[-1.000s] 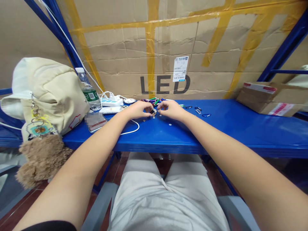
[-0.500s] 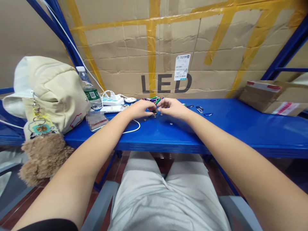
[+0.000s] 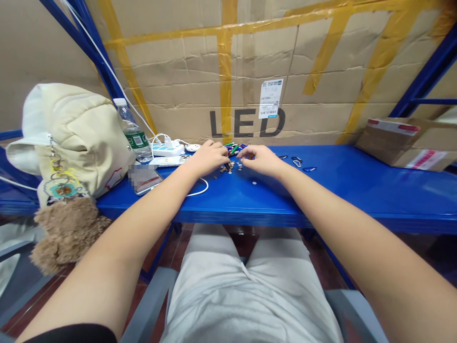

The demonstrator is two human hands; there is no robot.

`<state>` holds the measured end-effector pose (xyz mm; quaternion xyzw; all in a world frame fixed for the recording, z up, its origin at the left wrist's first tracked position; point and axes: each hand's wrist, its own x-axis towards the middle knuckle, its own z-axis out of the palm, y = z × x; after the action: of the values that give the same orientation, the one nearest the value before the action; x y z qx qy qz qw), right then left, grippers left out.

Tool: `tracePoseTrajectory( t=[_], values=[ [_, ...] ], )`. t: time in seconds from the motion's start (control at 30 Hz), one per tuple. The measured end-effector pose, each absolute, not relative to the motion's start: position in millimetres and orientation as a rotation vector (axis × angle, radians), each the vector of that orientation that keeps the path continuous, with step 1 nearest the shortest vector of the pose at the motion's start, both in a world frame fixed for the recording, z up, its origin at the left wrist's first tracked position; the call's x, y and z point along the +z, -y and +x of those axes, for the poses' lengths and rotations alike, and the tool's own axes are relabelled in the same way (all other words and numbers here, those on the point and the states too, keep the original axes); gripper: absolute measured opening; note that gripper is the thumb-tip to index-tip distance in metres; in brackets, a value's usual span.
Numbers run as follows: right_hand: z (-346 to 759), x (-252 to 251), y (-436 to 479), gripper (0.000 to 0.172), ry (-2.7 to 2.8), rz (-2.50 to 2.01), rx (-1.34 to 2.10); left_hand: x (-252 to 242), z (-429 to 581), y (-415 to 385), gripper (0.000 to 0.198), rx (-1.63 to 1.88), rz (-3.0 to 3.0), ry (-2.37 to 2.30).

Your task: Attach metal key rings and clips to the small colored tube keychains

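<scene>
Head view: the left hand [image 3: 209, 157] is curling over and the right hand [image 3: 260, 160] is standing partly open beside small metal fittings [image 3: 231, 166], which are lying spread across the blue steel shelf [image 3: 357, 190] within both hands' reach; neither grip can be confirmed.

A storeroom, shown by blue steel racking [image 3: 357, 190] and a taped cardboard carton [image 3: 321, 62]

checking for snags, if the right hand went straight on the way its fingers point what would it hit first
Probably the heap of coloured metal clips just past the fingertips of the right hand. Depth is hard to judge here, so it might first brush the small metal pieces lying on the blue shelf.
</scene>
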<state>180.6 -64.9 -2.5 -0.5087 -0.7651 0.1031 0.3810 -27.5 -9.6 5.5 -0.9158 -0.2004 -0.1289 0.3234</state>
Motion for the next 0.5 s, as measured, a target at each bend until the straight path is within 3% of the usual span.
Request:
tracePoseTrajectory(
  t=[0.5],
  values=[
    [190, -7, 57, 0.024, 2.048, -1.276, 0.094, 6, -16, 16, 0.022, -0.486, -2.365, 0.447]
  ],
)
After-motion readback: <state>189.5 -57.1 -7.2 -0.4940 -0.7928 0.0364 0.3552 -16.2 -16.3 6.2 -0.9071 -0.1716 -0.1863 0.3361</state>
